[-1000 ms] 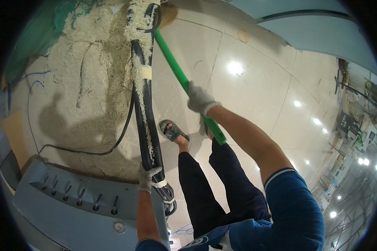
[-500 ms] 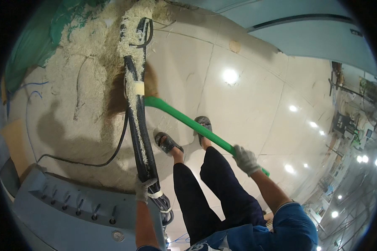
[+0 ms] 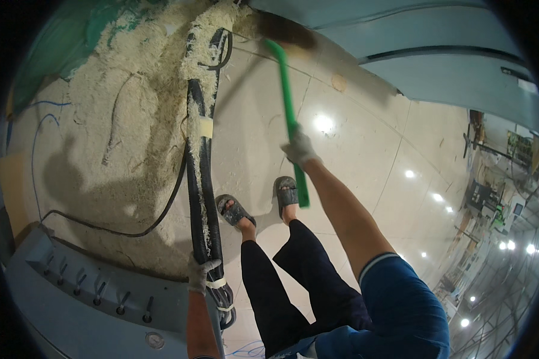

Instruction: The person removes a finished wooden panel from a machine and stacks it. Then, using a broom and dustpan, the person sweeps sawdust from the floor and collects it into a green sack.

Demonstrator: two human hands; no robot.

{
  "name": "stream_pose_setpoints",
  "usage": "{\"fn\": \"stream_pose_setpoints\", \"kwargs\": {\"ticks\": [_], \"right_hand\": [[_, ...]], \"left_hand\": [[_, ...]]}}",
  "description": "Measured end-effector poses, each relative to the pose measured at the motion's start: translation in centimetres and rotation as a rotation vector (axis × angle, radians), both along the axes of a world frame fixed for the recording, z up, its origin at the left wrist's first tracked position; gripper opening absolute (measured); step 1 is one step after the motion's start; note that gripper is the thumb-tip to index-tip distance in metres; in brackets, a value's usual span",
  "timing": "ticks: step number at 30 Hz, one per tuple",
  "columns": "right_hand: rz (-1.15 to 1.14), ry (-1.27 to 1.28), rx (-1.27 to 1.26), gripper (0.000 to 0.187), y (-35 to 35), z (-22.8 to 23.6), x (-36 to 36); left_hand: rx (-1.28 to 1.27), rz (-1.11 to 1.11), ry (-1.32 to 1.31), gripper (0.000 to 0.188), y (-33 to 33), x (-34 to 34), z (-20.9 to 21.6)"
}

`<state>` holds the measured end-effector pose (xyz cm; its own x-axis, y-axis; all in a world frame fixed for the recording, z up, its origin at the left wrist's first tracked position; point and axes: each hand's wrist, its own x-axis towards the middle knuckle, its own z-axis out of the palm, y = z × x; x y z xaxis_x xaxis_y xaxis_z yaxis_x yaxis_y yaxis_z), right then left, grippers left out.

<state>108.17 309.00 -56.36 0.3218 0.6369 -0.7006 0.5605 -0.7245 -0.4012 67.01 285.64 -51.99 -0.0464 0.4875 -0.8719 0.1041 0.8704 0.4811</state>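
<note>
My right hand (image 3: 299, 147), in a pale work glove, is closed around the green handle of a broom (image 3: 284, 81). The broom's brown bristles (image 3: 286, 31) are smeared by motion at the far edge of the floor, beside a large blue-grey panel. My left hand (image 3: 200, 273), also gloved, grips a bundle of black corrugated hoses (image 3: 208, 179) near its lower end. Pale shavings cling to these hoses, thickest at the far end. Left of the hoses, a broad heap of shavings (image 3: 126, 113) covers the floor.
A blue-grey machine housing (image 3: 179, 311) with a row of small levers stands at the lower left. Green sheeting (image 3: 54, 60) lies at the far left. A black cable (image 3: 132, 234) curves across the floor. The large blue-grey panel (image 3: 437, 72) borders the far right.
My right hand has swung the broom away from me and rightward, from beside the hoses to the far panel. The left hand stays on the hoses, which appear slightly shifted in view.
</note>
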Motion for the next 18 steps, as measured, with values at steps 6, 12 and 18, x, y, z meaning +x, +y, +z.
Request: {"fn": "stream_pose_setpoints", "kwargs": {"ticks": [6,12,18], "right_hand": [[0.406,-0.004,-0.049,0.058,2.4,2.0,-7.4],[0.666,-0.019,-0.095,0.076,-7.5,5.5,-1.9],[0.717,-0.173,-0.010,0.074,-20.1,8.2,3.0]], "left_hand": [[-0.056,0.024,0.025,0.060,-0.4,-0.1,-0.1],[-0.028,-0.026,0.045,0.060,0.3,0.4,0.2],[-0.108,0.057,-0.018,0.065,1.3,1.0,1.6]]}}
